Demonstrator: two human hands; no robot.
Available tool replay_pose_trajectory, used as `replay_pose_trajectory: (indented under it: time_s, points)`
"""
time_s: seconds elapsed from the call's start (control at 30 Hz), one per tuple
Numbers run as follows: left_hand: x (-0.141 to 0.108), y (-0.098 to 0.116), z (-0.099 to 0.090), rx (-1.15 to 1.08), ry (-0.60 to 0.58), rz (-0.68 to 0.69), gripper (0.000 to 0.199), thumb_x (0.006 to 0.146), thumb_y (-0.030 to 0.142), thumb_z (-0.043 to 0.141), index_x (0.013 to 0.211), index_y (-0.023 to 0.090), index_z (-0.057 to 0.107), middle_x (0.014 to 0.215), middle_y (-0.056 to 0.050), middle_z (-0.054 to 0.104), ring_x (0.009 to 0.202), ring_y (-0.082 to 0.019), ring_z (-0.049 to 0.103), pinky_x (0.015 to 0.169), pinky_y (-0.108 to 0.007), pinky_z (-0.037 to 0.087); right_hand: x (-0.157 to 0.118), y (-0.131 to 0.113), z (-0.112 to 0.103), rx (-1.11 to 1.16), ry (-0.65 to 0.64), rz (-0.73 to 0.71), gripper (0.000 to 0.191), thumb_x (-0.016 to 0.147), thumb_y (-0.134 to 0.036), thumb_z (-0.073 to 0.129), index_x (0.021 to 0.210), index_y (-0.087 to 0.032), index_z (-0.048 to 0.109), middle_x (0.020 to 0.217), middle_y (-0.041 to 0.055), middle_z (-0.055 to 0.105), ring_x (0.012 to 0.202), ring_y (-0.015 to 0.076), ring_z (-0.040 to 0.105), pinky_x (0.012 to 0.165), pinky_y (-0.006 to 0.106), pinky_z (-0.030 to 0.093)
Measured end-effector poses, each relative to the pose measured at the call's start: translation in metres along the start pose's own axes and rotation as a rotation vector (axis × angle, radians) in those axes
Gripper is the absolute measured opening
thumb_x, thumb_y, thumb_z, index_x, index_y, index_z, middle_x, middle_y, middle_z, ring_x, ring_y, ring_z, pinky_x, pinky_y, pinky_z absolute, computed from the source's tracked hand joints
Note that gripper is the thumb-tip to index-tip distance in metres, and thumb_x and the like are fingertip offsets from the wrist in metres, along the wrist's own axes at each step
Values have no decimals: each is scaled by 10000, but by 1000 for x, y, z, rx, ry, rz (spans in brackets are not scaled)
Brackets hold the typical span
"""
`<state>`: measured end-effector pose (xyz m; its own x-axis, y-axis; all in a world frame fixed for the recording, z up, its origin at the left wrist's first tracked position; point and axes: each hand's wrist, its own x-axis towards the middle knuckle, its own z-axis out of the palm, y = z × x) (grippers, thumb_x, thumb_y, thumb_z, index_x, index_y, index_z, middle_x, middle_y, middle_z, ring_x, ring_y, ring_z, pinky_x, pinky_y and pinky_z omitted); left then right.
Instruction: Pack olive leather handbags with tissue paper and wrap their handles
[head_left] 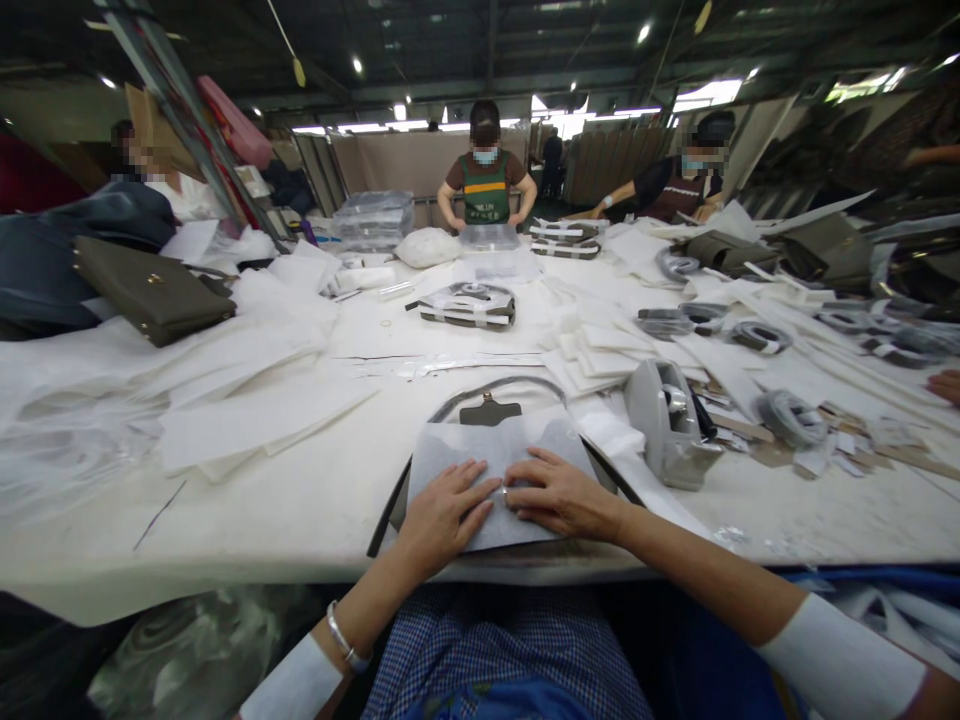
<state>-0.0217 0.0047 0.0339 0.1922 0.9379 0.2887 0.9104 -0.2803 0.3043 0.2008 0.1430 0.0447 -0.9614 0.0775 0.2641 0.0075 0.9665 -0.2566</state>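
Observation:
A dark olive handbag [491,410] lies flat at the table's front edge, its wrapped handle arching away from me. White tissue paper [442,445] covers most of its body; the flap with a small clasp and the dark side edges stick out. My left hand [450,505] rests on the paper with fingers stretched out and slightly spread. Close beside it, my right hand [559,493] presses on the same sheet, fingers bent and apart. Neither hand is wrapped round anything. Whatever part of the bag sits under the paper is hidden.
A grey tape dispenser [667,425] stands right of the bag. White sheets [255,420] spread at left, near an olive bag [154,290]. Wrapped straps [791,415] and paper scraps lie right. Another wrapped bag [469,305] lies ahead. Two co-workers [487,185] work across the table.

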Motion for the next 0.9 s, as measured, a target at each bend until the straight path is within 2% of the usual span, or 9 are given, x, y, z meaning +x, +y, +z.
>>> replay_pose_trajectory:
  time_s: [0.1,0.2,0.33,0.43,0.57,0.67,0.77,0.9]
  points:
    - [0,2,-2,14,-33,-3,381,1002,349,438,1359,295,559,1466,-58,502,1350,-253,471,1131,-476,397,-1,0,0,36,7,12,269,989,-345,491,1172,-241,658,1235,89,638,1180,187,574,1161,491,245]
    - [1,4,-6,49,-81,9,421,1000,406,431,1389,276,526,1491,-79,468,1377,-268,433,1137,-493,376,-1,-2,1,68,18,91,351,987,-362,498,1288,-211,597,1295,99,628,1224,196,558,1167,467,260]
    - [3,5,-12,122,-149,64,471,993,456,428,1428,281,473,1517,-87,430,1397,-278,400,1149,-524,329,-1,-6,-1,-9,-39,191,404,1016,-346,411,1388,-244,531,1419,74,554,1378,257,415,1166,533,236]
    - [2,1,-15,193,-181,118,548,980,509,426,1482,295,381,1553,-83,371,1428,-297,342,1158,-556,284,-2,-7,-6,-47,-84,201,454,1010,-385,416,1449,-281,460,1502,54,461,1429,282,332,1179,569,178]
    - [-4,-3,-15,313,-104,124,634,958,536,454,1523,305,284,1599,-82,271,1456,-313,276,1157,-538,276,-6,-6,-10,-70,-101,155,575,976,-465,471,1507,-274,360,1543,70,394,1445,292,297,1185,577,166]
    - [-5,-4,-15,395,-41,141,681,932,568,476,1525,291,287,1596,-88,278,1448,-319,289,1147,-515,290,-8,-7,-11,-114,-81,157,598,972,-447,480,1523,-276,323,1554,62,374,1440,294,312,1177,568,216]
    - [1,-10,-15,448,13,202,705,905,612,490,1503,263,356,1545,-96,387,1410,-306,360,1131,-461,324,-9,-5,-9,-170,-48,143,604,954,-422,516,1514,-270,349,1545,57,387,1413,281,368,1162,514,295]
    - [7,-29,-3,515,103,315,612,914,634,460,1410,278,511,1417,-64,557,1306,-270,493,1120,-411,347,-7,9,-1,-334,29,20,556,938,-481,541,1439,-246,482,1464,54,502,1313,265,505,1101,429,404]
